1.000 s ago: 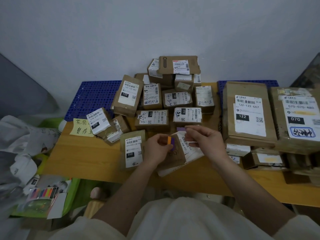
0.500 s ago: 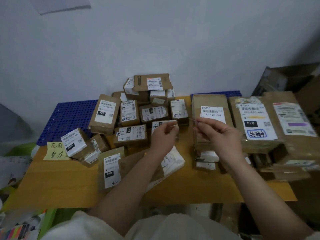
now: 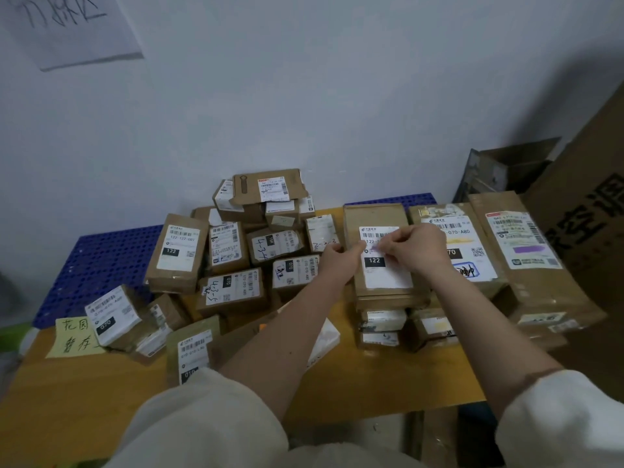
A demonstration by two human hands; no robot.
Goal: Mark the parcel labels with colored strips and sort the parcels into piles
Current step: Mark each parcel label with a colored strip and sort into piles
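Landmark = the 122 parcel, the brown box on top of the stack right of centre on the wooden table

Far left of it: yellow note with handwritten characters at the table's left edge, next to a tilted box labelled 070. Blue perforated mat behind those, reaching the wall

Left of it: loose heap of small brown parcels, labels facing all ways. Readable: "122" and "122-122-007" on the upright one at the heap's left, "070" on two, handwritten "4-3-5" and "2-2-3"; a box marked "010" near the front edge

On it: white label with barcode and a black "122" block. Left hand comes in from the heap side, fingertip pressed on the label's left margin. Right hand sits over the label top, thumb and forefinger pinched shut; a faint purple strip shows between the two hands, cannot tell which fingers grip it

Right of it: box reading "070-A80", touching it, then a bigger box with a purple mark on its label. Large printed cartons crowd the right wall

Free room: bare table strip along the front edge, below the stack
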